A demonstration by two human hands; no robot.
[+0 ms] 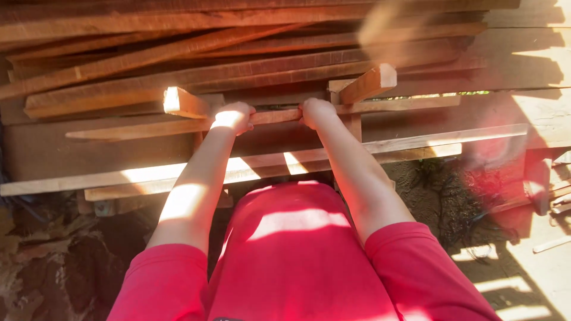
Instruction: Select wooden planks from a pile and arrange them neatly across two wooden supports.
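Observation:
Both my arms reach forward from red sleeves to a stack of long reddish-brown wooden planks. My left hand (232,117) and my right hand (316,112) are both closed around one narrow horizontal wooden slat (277,115) that runs across the front of the stack. The stretch of slat between my hands is bare. A short wooden block (369,83) sticks out just right of my right hand. Another block end (183,102), lit by the sun, juts out just left of my left hand.
Long planks (238,65) lie piled at slight angles across the top. A wide pale board (416,142) runs below my hands. Dark soil and debris (53,261) lie at lower left. Sunlit ground with scrap wood (553,238) is at right.

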